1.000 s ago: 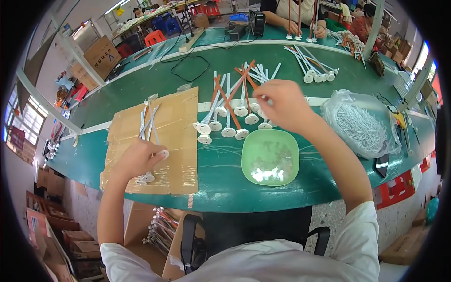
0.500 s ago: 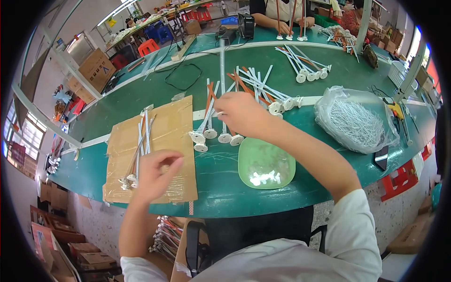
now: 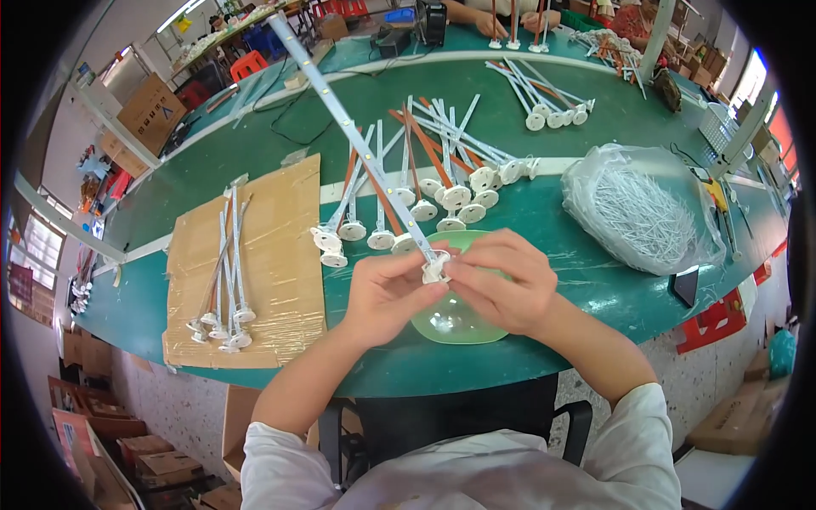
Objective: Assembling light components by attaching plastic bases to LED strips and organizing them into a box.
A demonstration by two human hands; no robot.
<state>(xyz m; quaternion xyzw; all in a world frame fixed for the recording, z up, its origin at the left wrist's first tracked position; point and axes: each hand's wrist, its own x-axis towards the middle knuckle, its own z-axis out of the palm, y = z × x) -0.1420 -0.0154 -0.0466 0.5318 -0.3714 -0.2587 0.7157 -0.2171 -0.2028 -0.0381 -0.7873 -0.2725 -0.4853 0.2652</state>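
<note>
Between my two hands is an LED strip stick (image 3: 361, 146), a long pale strip with a white round base at its lower end. My left hand (image 3: 389, 293) is closed around that base. From the other side, the fingers of my right hand (image 3: 507, 285) pinch the base as well. The stick tilts up and away to the left. Under my hands stands a green bowl (image 3: 459, 327) with small clear pieces in it, partly hidden. Just beyond lie several similar sticks (image 3: 455, 197) with white bases, some strips white and some orange-brown.
A cardboard sheet (image 3: 280, 255) at left carries several finished-looking sticks (image 3: 223, 319). On the right are a clear bag of thin white pieces (image 3: 637, 212), a phone (image 3: 685, 287) and a yellow-handled tool (image 3: 721, 202). Across the table, a person's hands (image 3: 531, 21) hold upright sticks.
My right hand has drawn back from the pile with a stick. My left hand has left the cardboard and joined it over the bowl. The view has shifted slightly.
</note>
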